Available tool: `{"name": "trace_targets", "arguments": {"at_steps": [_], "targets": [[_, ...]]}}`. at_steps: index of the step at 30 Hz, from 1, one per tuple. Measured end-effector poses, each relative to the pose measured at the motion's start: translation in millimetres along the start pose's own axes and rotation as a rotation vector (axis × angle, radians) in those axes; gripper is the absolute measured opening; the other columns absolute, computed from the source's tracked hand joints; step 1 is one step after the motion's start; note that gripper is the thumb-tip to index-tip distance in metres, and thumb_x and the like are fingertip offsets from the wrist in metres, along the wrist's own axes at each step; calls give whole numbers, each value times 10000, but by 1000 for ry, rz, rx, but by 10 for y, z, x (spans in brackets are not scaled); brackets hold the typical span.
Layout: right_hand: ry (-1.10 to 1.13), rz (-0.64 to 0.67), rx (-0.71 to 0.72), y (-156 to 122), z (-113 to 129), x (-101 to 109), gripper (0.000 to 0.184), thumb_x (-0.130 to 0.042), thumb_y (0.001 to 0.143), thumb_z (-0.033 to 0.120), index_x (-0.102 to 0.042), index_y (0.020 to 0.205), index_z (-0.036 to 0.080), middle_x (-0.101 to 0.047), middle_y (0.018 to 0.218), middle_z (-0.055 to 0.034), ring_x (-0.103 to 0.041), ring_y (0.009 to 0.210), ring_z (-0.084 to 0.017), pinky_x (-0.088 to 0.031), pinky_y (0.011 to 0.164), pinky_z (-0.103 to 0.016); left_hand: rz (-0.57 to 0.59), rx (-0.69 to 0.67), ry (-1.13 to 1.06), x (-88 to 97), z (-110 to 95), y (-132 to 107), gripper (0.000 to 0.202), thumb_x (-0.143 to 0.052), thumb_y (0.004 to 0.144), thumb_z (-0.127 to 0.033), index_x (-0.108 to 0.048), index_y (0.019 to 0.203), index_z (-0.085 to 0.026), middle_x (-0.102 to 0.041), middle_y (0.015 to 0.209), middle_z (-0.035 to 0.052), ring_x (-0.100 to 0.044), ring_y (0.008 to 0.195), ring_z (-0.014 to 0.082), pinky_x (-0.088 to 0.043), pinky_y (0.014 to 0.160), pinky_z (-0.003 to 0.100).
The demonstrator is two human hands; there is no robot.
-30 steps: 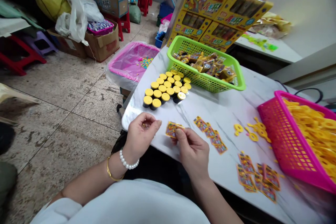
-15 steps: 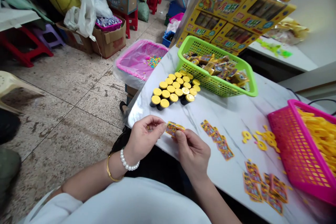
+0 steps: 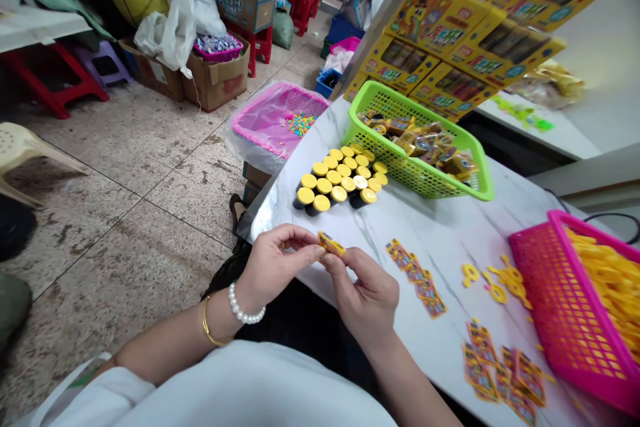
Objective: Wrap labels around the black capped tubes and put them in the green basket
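Both my hands meet over the near edge of a white marble table [image 3: 440,227], pinching one small yellow printed sticker [image 3: 331,244] between them. My left hand [image 3: 275,265], with a pearl bracelet and a gold bangle at the wrist, grips the sticker's left end with thumb and fingers. My right hand [image 3: 365,293] grips its right end. A row of similar stickers [image 3: 417,277] lies just right of my hands. Behind them stands a cluster of black pots with yellow lids [image 3: 343,177].
A green basket [image 3: 475,183] holds wrapped items at the back. A pink basket [image 3: 565,307] of yellow plastic parts sits at the right, loose yellow parts [image 3: 493,277] beside it. More stickers [image 3: 505,363] lie near the front. A bagged pink basket [image 3: 273,120] with beads stands left.
My left hand has closed in on the sticker and now pinches it together with my right. The sticker is turned more on edge. The view has shifted slightly.
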State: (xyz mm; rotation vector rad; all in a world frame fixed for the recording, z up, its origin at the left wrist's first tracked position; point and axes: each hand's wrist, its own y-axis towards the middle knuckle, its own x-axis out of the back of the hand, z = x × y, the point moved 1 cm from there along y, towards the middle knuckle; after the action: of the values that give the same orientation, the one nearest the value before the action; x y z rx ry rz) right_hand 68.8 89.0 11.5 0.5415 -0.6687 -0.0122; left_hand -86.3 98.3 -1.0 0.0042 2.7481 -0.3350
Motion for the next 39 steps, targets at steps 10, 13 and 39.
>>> {"name": "trace_targets", "arguments": {"at_steps": [10,13,39], "targets": [[-23,27,64,103,21,0,188,-643,917,175,-652,730,187,-604,615,21,-554,536,-93,-433,531,-218,13,149,-173,61,-96,26,339,-874,627,-297,-674,837,-123,-646,674,-13,-490,489,33,-326,408,139],[-50,19,-2,131,-5,-17,250,-647,922,211,-630,674,189,-594,578,27,-546,510,-93,-427,516,-220,-97,78,-207,57,-81,5,339,-870,628,-273,-621,818,-144,-635,662,-38,-499,488,34,-342,419,140],[-146,99,136,174,90,-61,335,-606,954,246,-569,624,197,-525,520,39,-476,449,-79,-376,464,-214,-119,-227,121,125,-92,-31,118,-802,747,-276,-754,767,-170,-670,825,37,-616,756,138,-504,698,251]]}}
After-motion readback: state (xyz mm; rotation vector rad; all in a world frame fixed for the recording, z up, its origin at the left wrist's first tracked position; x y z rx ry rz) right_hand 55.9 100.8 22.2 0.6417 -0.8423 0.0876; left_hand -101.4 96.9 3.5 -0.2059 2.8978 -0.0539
